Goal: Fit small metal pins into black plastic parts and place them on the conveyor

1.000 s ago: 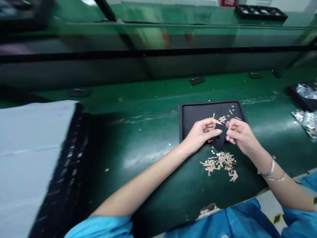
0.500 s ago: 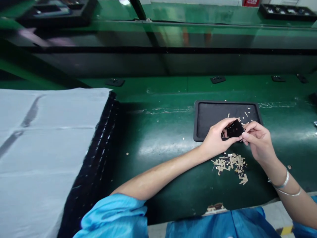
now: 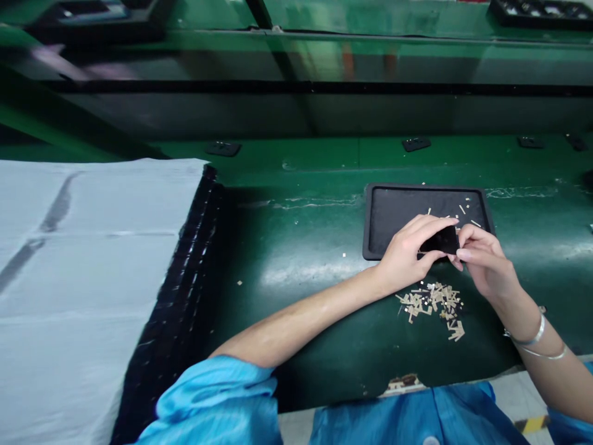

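Observation:
My left hand point(image 3: 407, 250) is closed around a flat, dark rectangular part point(image 3: 442, 240), with the thumb along its lower edge and the fingers over the top. At the part's right edge, my right hand point(image 3: 486, 259) has thumb and fingers pinched together; whatever lies between those fingertips is too small to make out. Both hands are over the front right of a shallow black tray point(image 3: 386, 216) that carries a few small tan pieces. Nearer to me lies a loose pile of small tan strips and bits point(image 3: 433, 301) on the green table point(image 3: 315, 272).
White sheeting point(image 3: 92, 259) with a black edge covers the left side. Several small black parts, one at the back left point(image 3: 223, 148), lie along the rear of the table. A raised shelf carries a black tray point(image 3: 542, 13) at upper right.
The dark part has turned in my left hand, so its face with small openings is now mostly hidden. My left fingers reach further over it. The view has tilted slightly downward.

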The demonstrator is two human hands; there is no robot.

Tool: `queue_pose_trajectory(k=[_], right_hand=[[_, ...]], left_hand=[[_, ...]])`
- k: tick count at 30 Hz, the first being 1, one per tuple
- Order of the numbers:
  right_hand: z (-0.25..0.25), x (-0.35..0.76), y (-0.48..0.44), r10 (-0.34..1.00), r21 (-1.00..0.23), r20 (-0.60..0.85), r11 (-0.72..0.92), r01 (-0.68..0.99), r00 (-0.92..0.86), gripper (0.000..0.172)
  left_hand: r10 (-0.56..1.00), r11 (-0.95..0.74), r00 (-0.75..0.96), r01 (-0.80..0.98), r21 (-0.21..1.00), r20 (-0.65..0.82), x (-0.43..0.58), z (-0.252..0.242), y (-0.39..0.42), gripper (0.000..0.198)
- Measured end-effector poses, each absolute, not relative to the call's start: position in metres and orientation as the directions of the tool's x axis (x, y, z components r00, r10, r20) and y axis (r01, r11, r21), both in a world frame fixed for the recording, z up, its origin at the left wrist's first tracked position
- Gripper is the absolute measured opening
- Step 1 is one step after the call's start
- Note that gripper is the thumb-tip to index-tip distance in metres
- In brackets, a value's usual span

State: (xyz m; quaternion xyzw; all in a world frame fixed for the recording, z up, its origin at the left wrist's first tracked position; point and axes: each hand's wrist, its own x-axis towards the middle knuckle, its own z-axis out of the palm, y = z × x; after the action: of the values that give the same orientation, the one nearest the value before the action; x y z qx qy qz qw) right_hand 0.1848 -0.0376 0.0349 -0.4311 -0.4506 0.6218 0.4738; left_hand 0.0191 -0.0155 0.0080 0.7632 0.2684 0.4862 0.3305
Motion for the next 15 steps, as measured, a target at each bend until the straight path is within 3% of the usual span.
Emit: queue_pose_trajectory(k=[4, 8, 11, 15], right_hand=[[0.0345, 0.1854, -0.0374, 0.975, -0.970, -0.115, -0.151, -0.190, -0.188, 0.018], [0.0332, 0.1849, -0.0382, 0.992, -0.994, -0.020, -0.034, -0.107, -0.128, 0.017], [0.0337, 0.1831, -0.0407, 0.995, -0.992, 0.083, 0.088, 0.094, -0.049, 0.013], [0.0354, 0.1805, -0.0443, 0.970, -0.891, 0.241, 0.230, 0.392, -0.022, 0.011]], left_hand=[[0.718, -0.650, 0.403, 0.096, 0.754, 0.567, 0.0189, 0.0091, -0.0142, 0.038], [0.808, -0.477, 0.409, 0.030, 0.878, 0.424, 0.0203, 0.0118, -0.0152, 0.039], [0.856, -0.327, 0.425, 0.003, 0.945, 0.294, 0.0218, 0.0129, -0.0167, 0.043], [0.870, -0.195, 0.449, -0.067, 0.978, 0.204, 0.0214, 0.0150, -0.0140, 0.039]])
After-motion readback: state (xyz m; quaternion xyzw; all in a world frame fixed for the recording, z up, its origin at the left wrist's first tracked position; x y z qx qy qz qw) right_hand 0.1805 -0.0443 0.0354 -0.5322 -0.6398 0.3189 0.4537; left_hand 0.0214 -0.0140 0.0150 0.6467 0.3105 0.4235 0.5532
